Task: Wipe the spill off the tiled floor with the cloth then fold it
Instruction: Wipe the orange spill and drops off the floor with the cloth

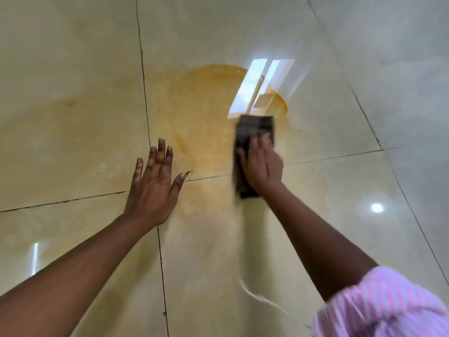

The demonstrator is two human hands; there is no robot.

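An orange-brown spill (206, 113) spreads thin over the glossy cream tiled floor (73, 69), with a darker rim at its far right edge. A dark folded cloth (255, 128) lies on the spill's right part, blurred by motion. My right hand (262, 164) presses flat on the cloth's near half, fingers pointing away from me. My left hand (155, 186) rests flat on the floor to the left of the spill, fingers spread, holding nothing, with its thumb beside a tile joint.
Dark grout lines (145, 93) cross the floor and meet near my left thumb. A window's bright reflection (257, 83) lies on the floor just beyond the cloth. A ceiling light reflects at the right (377, 207). My pink striped sleeve (384, 305) fills the lower right corner.
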